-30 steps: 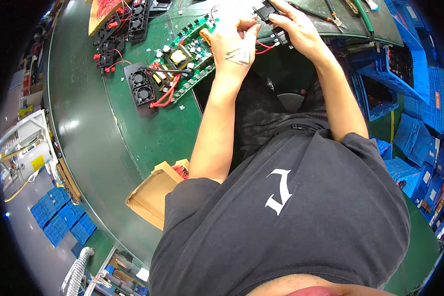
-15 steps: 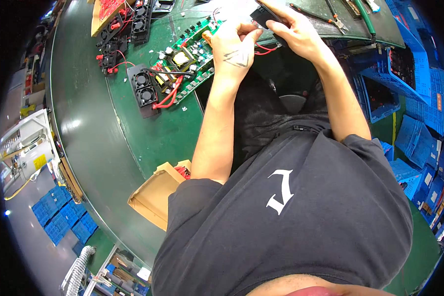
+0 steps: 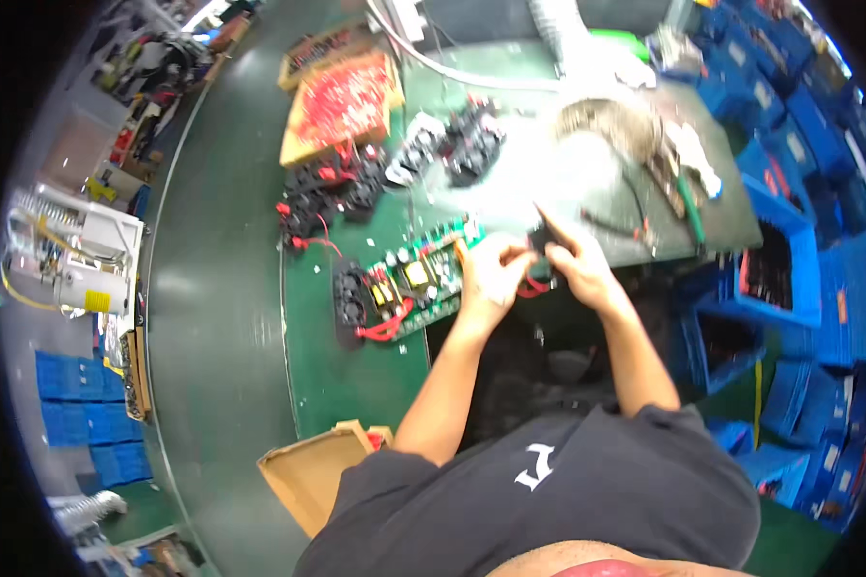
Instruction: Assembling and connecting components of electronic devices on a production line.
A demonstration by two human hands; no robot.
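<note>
My right hand point(image 3: 584, 267) grips a small black block-like part point(image 3: 541, 238), blurred by motion. Close beside it my left hand point(image 3: 489, 281) is pinched, its fingertips almost at the part; whatever they hold is too small or blurred to make out. A red wire point(image 3: 533, 288) loops below the fingers. Left of my left hand lies a green circuit board point(image 3: 449, 267) with yellow-topped transformers. At its left end stands a black twin-fan panel point(image 3: 347, 300), with thick red cables point(image 3: 387, 327) running to the board.
Several black fan units point(image 3: 476, 142) lie farther back, near a cardboard box of red parts point(image 3: 344, 101). A green-handled tool point(image 3: 690, 210) and pliers point(image 3: 635, 232) rest at the right. Blue crates point(image 3: 799, 288) stand right; an open carton point(image 3: 303, 473) is near my left elbow.
The view has shifted, so the bench and both hands appear lower and more of the back shows. My right hand still holds the black part, with my left pinched beside it.
</note>
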